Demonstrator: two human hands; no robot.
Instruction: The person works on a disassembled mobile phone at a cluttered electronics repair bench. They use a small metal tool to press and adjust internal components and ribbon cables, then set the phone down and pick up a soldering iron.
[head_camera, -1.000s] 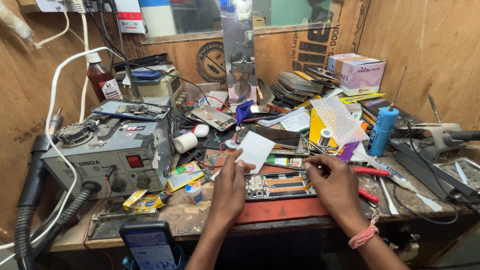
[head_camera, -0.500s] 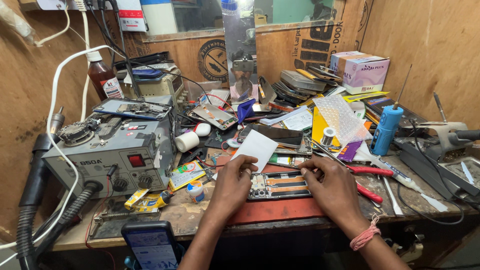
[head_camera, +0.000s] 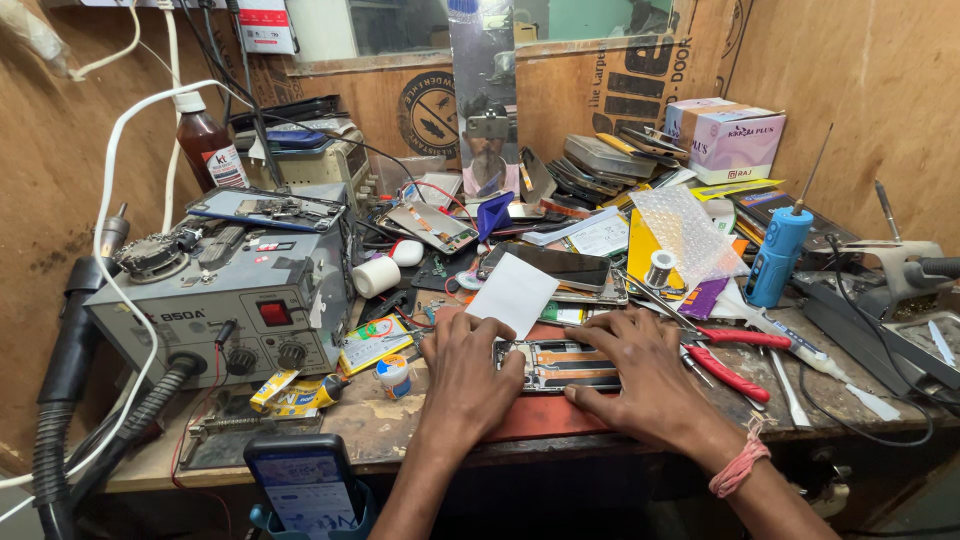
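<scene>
Both hands down: left hand (head_camera: 468, 365) and right hand (head_camera: 640, 375) press fingers flat on the opened phone (head_camera: 556, 364), gripping its ends on the red mat (head_camera: 540, 415). White card (head_camera: 513, 294) just behind, red pliers (head_camera: 728, 358) right.

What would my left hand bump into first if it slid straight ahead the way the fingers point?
Probably the white card. The left hand rests on the opened phone, fingers pointing away toward the card just beyond the fingertips; depth is hard to judge.
</scene>
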